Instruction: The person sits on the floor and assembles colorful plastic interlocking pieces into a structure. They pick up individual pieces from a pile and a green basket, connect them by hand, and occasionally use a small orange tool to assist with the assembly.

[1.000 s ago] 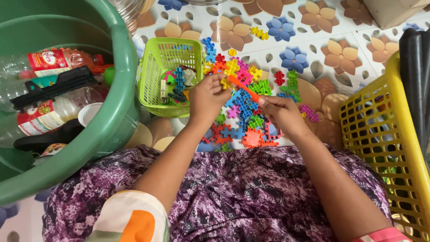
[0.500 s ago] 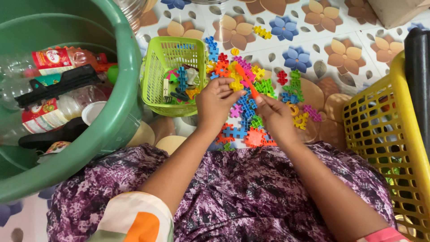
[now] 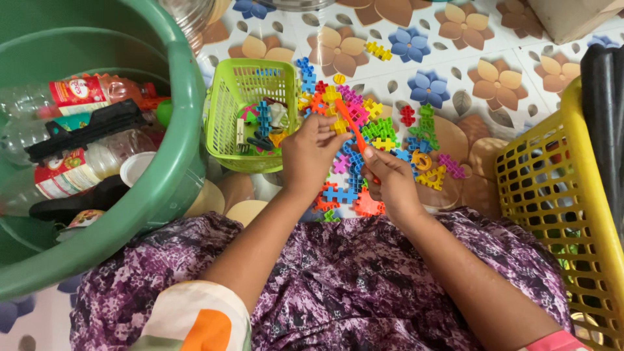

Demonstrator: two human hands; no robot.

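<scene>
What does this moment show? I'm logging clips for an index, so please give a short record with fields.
setting: flower-patterned tiled floor, person seated, seen from above
left hand: touching the pile of coloured interlocking plastic pieces
right hand: holding an orange stick-shaped piece
left of pile: small green basket holding a few pieces
far left: large green tub with plastic bottles
right: yellow basket

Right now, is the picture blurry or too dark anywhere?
Head view: even, soft light, no harsh shadows; the toy pieces and both hands, left and right, look fairly sharp; the green tub bends near the edge from the wide lens; slight shine on the floor tiles.
</scene>
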